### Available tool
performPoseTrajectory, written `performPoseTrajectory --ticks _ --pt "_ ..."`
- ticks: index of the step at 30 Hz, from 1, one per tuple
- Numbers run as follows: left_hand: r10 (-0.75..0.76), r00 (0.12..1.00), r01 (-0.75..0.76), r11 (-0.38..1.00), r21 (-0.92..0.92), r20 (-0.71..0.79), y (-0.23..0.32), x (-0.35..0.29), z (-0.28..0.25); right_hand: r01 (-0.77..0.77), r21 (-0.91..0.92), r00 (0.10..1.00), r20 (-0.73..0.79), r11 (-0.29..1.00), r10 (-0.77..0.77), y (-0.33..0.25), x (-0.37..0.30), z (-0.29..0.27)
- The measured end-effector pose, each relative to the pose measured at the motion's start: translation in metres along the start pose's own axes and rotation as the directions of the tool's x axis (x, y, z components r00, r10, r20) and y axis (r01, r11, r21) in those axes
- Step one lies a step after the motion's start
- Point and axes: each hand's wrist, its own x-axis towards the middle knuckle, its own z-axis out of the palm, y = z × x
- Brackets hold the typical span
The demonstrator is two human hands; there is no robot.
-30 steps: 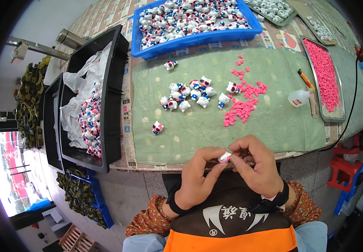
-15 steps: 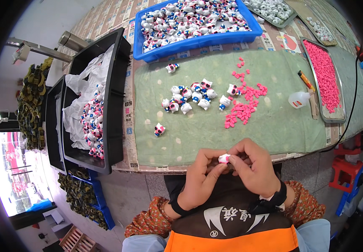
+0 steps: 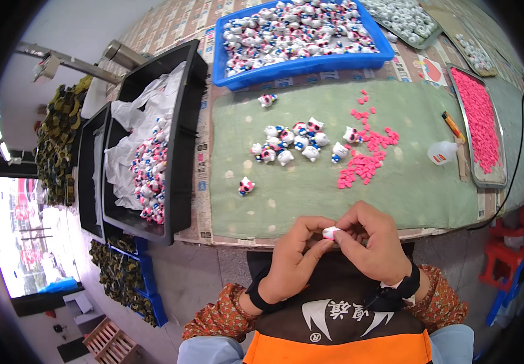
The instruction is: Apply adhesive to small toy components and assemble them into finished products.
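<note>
Close to my body, at the table's front edge, both hands meet around a small white figurine (image 3: pixel 330 232) with a touch of pink. My left hand (image 3: pixel 293 258) pinches it between thumb and fingers, and my right hand (image 3: pixel 374 246) grips it from the other side. Its lower part is hidden by the fingers. Beyond my hands, a cluster of white, blue and pink cat figurines (image 3: pixel 300 142) lies on the green cloth (image 3: pixel 310 200). Loose pink pieces (image 3: pixel 359 168) are scattered beside them. One figurine (image 3: pixel 246 185) lies apart at the near left, another (image 3: pixel 267 100) farther back.
A blue tray (image 3: pixel 298 79) of figurines stands at the back. Black crates (image 3: pixel 183 151) with paper and figurines are on the left. To the right are a white bottle (image 3: pixel 442 153), an orange-and-black marker-like tube (image 3: pixel 453 125) and a metal tray (image 3: pixel 500 176) of pink pieces.
The view has shifted, so the table appears farther right. The figurine has turned between my fingers and shows more white, less pink. Both hands still hold it.
</note>
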Motion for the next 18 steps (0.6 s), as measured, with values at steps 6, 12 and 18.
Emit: performPoseTrajectory --ticks 6,12,18 --pt "0.013 0.998 0.002 0.966 0.259 -0.056 0.016 0.0 -0.013 -0.159 0.189 0.987 0.064 0.969 0.149 0.008 0.001 -0.002" --pt "0.388 0.912 -0.059 0.446 0.893 -0.133 0.031 0.017 -0.064 -0.089 0.191 0.97 -0.207 0.977 0.129 0.013 -0.008 -0.045" --pt "0.439 0.881 -0.007 0.391 0.92 -0.179 0.048 0.033 -0.079 0.062 0.063 0.796 -0.605 0.996 -0.012 0.056 -0.024 -0.109"
